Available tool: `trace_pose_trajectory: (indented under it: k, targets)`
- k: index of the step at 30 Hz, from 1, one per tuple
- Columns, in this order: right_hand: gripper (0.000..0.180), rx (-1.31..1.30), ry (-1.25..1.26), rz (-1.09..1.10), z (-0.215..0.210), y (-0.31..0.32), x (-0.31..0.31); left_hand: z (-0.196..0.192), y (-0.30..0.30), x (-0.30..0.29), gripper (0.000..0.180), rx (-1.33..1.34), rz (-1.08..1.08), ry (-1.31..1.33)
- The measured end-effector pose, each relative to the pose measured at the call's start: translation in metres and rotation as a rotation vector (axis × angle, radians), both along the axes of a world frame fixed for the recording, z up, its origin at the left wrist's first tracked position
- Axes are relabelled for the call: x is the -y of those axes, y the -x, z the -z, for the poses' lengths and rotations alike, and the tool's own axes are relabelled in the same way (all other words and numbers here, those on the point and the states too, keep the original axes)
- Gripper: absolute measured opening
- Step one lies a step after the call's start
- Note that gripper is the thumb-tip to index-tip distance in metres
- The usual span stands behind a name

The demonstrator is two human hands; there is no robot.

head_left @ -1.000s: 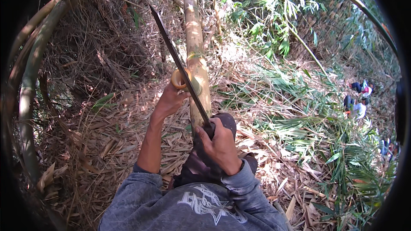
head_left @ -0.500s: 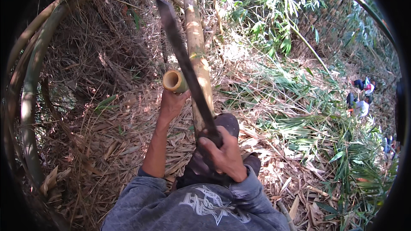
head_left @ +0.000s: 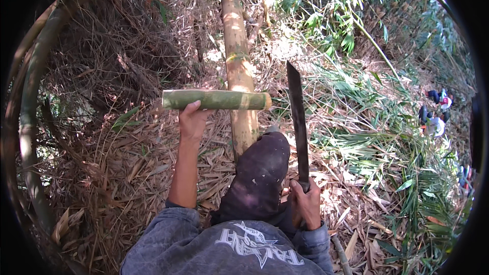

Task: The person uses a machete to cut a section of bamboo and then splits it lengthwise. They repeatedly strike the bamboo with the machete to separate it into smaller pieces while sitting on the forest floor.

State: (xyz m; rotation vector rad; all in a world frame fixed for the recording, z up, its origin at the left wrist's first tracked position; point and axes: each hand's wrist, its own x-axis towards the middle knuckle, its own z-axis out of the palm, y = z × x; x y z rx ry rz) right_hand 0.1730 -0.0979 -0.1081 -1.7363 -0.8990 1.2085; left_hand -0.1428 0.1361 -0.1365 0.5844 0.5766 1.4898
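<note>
My left hand (head_left: 192,122) is closed round a short green bamboo section (head_left: 219,100) from below, its thumb on the near side. The section lies level, left to right, crossing over a thick yellowish bamboo pole (head_left: 236,46); whether it touches the pole I cannot tell. Its right end shows a pale, rough cut. In my right hand (head_left: 307,198) is the handle of a machete (head_left: 298,117), its long dark blade pointing up and away, to the right of the bamboo section. The blade is apart from the bamboo. My bent knee (head_left: 262,160) is at the pole's near end.
Dry bamboo leaves (head_left: 127,168) cover the ground. Curved bamboo stems (head_left: 33,102) stand at the left, before a tangle of dry twigs (head_left: 117,46). Green cut foliage (head_left: 356,142) lies to the right. Several small, unclear coloured items (head_left: 434,126) lie at the far right.
My left hand has turned the bamboo section from end-on to crosswise. My right hand has moved right and down, taking the machete from over the pole to its right side.
</note>
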Motion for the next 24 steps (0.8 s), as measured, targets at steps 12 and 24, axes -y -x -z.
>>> trace_pose_trajectory:
  k: [12,24]
  targets:
    - [0.019,-0.301,-0.035,-0.136,-0.004,0.031,-0.181,0.085,-0.022,-0.029,0.042,0.373,-0.15,0.136]
    - [0.02,-0.097,-0.102,-0.205,0.044,0.04,-0.329,0.096,-0.024,-0.032,0.046,0.434,-0.114,0.008]
